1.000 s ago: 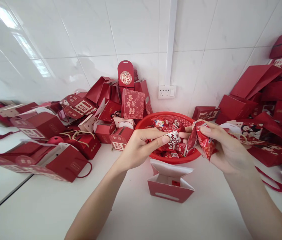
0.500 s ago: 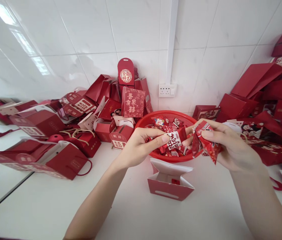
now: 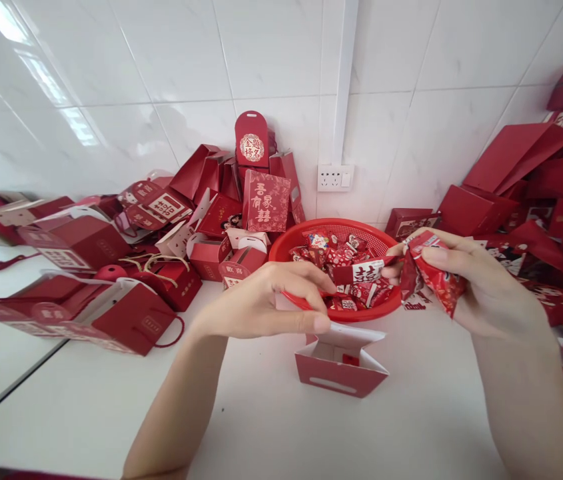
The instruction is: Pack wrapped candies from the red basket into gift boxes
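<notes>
My right hand (image 3: 481,283) grips several red wrapped candies (image 3: 438,270) above the right side of a red plastic basket (image 3: 368,230). At its fingertips, a red packet with a white label (image 3: 364,272) sticks out to the left. My left hand (image 3: 281,300) holds nothing, its thumb and fingers apart, between the basket and an upright red paper box (image 3: 341,377). The box's white-lined top is open, and a small red piece (image 3: 350,360) shows inside. Loose wrapped candies (image 3: 344,255) fill the basket.
Red gift boxes (image 3: 86,240) are heaped on the left, some with cord handles. Another pile of red boxes (image 3: 516,160) rises at the right. A wall socket (image 3: 335,178) sits behind the basket. The white table (image 3: 261,413) has a dark seam at left.
My left hand has let go of the white-labelled packet and drawn down and left, its fingers parting. My right hand has shifted slightly right with the packets. The box stays in place.
</notes>
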Action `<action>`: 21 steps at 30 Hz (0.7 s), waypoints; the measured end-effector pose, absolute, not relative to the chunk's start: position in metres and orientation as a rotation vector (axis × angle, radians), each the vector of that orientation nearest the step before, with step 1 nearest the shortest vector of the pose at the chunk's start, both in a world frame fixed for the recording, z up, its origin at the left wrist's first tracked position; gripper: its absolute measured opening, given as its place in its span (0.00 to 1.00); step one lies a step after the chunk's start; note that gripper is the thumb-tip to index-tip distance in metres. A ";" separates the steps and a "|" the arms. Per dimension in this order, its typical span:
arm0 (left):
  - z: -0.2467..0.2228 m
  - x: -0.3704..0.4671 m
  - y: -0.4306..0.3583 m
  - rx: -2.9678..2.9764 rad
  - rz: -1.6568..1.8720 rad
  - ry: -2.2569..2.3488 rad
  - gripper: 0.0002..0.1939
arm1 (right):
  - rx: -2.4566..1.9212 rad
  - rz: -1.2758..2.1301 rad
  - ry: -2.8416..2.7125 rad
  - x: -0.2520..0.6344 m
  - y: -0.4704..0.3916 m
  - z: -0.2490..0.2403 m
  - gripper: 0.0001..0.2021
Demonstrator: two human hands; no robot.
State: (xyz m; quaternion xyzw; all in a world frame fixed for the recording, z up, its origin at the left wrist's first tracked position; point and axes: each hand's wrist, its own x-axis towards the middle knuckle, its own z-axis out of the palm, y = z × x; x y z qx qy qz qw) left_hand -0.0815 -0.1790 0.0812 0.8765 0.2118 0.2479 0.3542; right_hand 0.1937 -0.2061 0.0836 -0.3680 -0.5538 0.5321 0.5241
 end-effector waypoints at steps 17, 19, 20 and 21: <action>0.072 -0.072 -0.170 2.470 0.312 0.700 0.14 | -1.017 1.283 -1.664 0.192 -0.211 0.076 0.13; 0.072 -0.072 -0.170 2.436 0.303 0.688 0.20 | -1.042 1.264 -1.739 0.190 -0.212 0.076 0.14; 0.072 -0.073 -0.169 2.421 0.301 0.688 0.22 | -1.056 1.252 -1.777 0.189 -0.213 0.077 0.14; 0.072 -0.073 -0.169 2.410 0.303 0.692 0.24 | -1.073 1.234 -1.811 0.188 -0.214 0.078 0.14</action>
